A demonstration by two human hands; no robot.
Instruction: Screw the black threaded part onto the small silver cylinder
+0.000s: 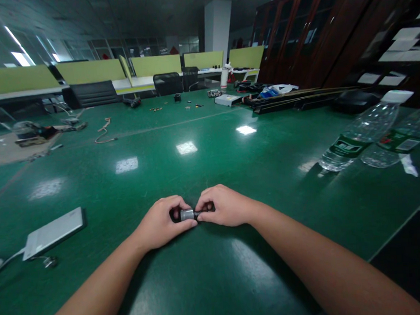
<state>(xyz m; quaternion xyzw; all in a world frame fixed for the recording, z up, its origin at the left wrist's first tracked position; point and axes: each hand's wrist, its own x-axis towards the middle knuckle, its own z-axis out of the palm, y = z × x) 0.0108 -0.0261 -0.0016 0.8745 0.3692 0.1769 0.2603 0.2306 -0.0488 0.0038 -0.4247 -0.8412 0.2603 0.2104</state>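
Low over the green table, a small silver-grey cylinder with dark ends (187, 214) lies sideways between my two hands. It resembles a small motor, but its exact kind is too small to make out. My left hand (166, 221) is closed round its grey body, thumb below and fingers above. At its right end, the thumb and fingers of my right hand (223, 205) pinch a thin dark part. The fingertips of both hands almost meet there. Whether the cylinder touches the table is hidden.
A white flat box (55, 233) with a cable lies at left. Two clear water bottles (362, 137) stand at right. Farther back are a cord (104, 131), small loose parts, long dark strips (286, 101) and a white bottle (224, 78). The green table (211, 167) stretches away ahead.
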